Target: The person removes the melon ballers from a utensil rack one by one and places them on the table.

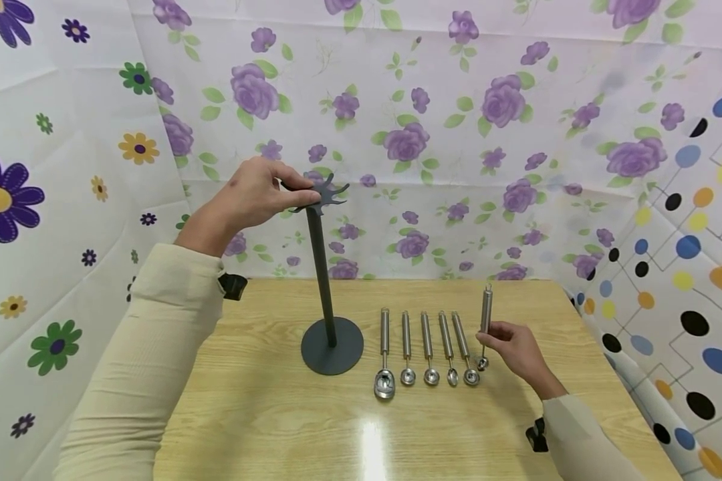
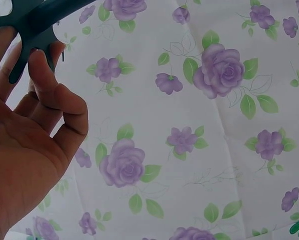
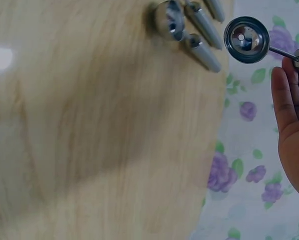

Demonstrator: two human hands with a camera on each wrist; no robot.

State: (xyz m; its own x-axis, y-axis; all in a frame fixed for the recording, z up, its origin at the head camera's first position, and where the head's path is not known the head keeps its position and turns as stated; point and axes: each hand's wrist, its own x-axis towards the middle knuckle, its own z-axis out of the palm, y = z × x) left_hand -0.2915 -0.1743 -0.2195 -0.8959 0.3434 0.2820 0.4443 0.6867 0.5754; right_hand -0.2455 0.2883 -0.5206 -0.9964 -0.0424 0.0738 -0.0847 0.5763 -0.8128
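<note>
A dark utensil stand (image 1: pixel 321 267) rises from a round base, with a ring of curved hooks (image 1: pixel 332 192) at its top. Thumb and fingers of my left hand (image 1: pixel 259 190) pinch that hooked top; the left wrist view shows the hooks (image 2: pixel 34 27) from below, between the fingertips. On the far right of the row, my right hand (image 1: pixel 517 347) holds a steel melon baller (image 1: pixel 487 310) by the lower handle, handle up and small cup down. Its round cup (image 3: pixel 247 40) shows clearly in the right wrist view, just beyond my fingertips.
Several steel utensils lie side by side on the wooden table (image 1: pixel 265 427): a large scoop (image 1: pixel 384 384) nearest the stand, then smaller ones such as a round-ended one (image 1: pixel 431 376), all handles pointing away. Flowered cloth (image 1: pixel 409 140) hangs behind, with a dotted cloth (image 1: pixel 686 280) at right.
</note>
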